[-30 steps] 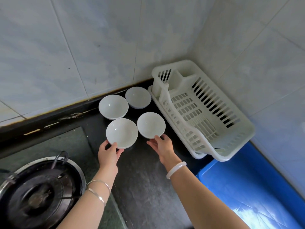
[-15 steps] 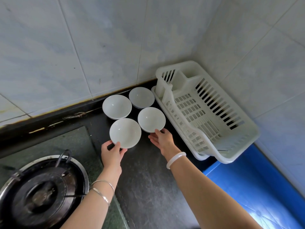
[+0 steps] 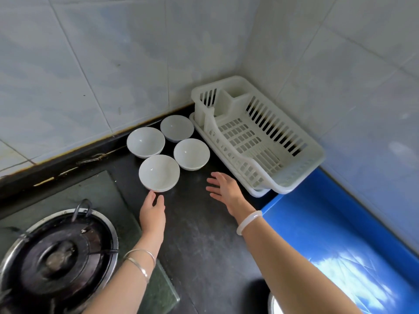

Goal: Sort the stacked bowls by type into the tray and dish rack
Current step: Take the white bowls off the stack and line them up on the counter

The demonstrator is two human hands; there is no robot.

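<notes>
Resting on dark counter (image 3: 204, 241), tiled corner: four bowls (image 3: 159, 173); left hand (image 3: 152, 213), right hand (image 3: 227, 191) empty, spread.

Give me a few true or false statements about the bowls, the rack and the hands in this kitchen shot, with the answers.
1. Four white bowls sit on the counter. True.
2. The rack holds two bowls. False: it holds none.
3. The right hand grips a bowl. False: it is open, palm showing, apart from the bowls and holding nothing.
4. The left hand has its fingers just at the nearest bowl's rim. True, though whether they touch it cannot be told.
5. The stove is right of the rack. False: it is at the left, with the bowls between the two.
</notes>
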